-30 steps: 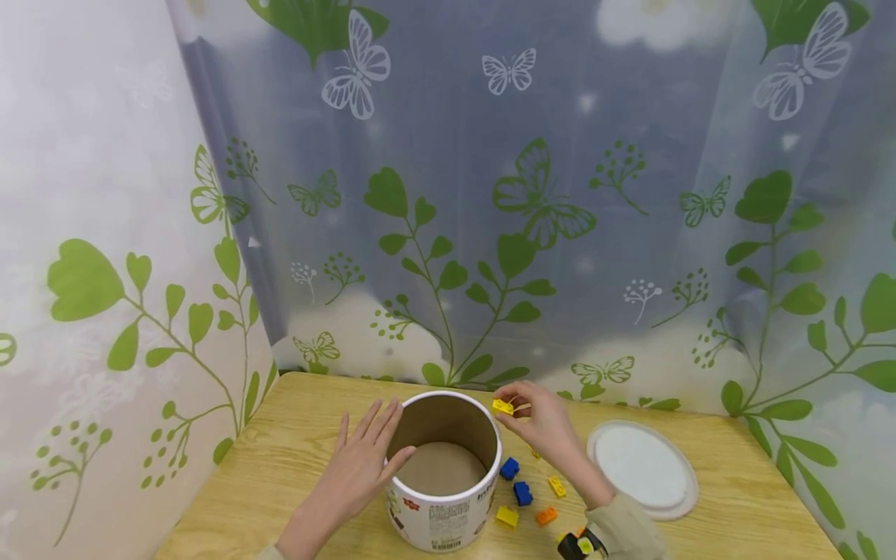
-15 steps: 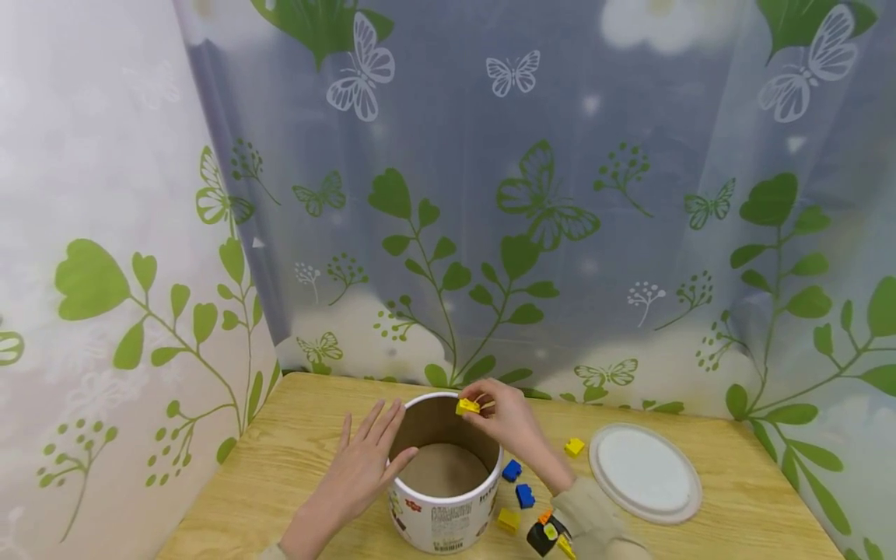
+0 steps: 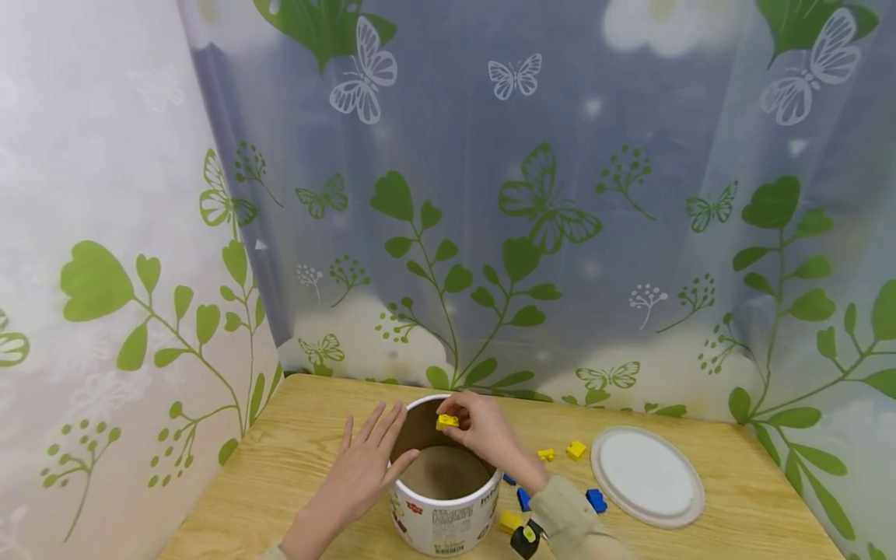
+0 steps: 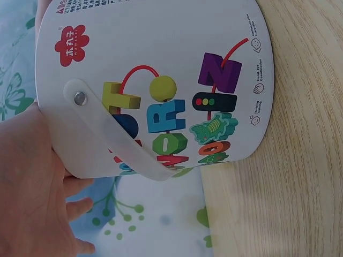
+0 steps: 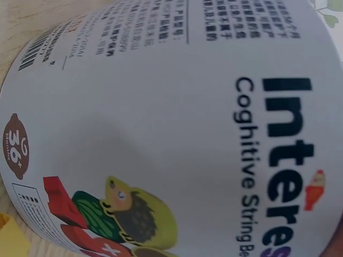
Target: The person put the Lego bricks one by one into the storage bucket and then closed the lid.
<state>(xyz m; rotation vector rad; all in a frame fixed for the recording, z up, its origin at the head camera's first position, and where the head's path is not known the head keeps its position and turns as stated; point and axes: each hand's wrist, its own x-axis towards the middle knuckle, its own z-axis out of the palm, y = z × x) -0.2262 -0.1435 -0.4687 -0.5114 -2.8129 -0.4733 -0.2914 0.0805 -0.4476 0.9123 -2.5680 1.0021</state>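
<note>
In the head view, a round white bucket (image 3: 448, 529) with printed sides stands on the table. Its right rim lies partly behind my right hand (image 3: 481, 429), which pinches a small yellow toy brick (image 3: 447, 421) at the bucket's mouth, near the far rim. My left hand (image 3: 367, 463) rests against the left side of the rim with straight, spread fingers. Seen from the left wrist, the bucket's wall (image 4: 177, 48) carries a white strap handle (image 4: 120, 134), and the left hand (image 4: 32, 182) lies beside it. The right wrist view shows mostly printed wall (image 5: 134, 96); the right hand's grip is hidden there.
Right of the bucket lie yellow bricks (image 3: 576, 450) and blue bricks (image 3: 596, 500), some partly covered by the right forearm. A round white lid (image 3: 647, 477) lies farther right on the wooden table (image 3: 315, 412). Patterned curtains (image 3: 448, 233) stand behind.
My right hand has moved left with the yellow brick, from beside the right rim to over the bucket's mouth, and slightly lower. The left hand stays on the rim.
</note>
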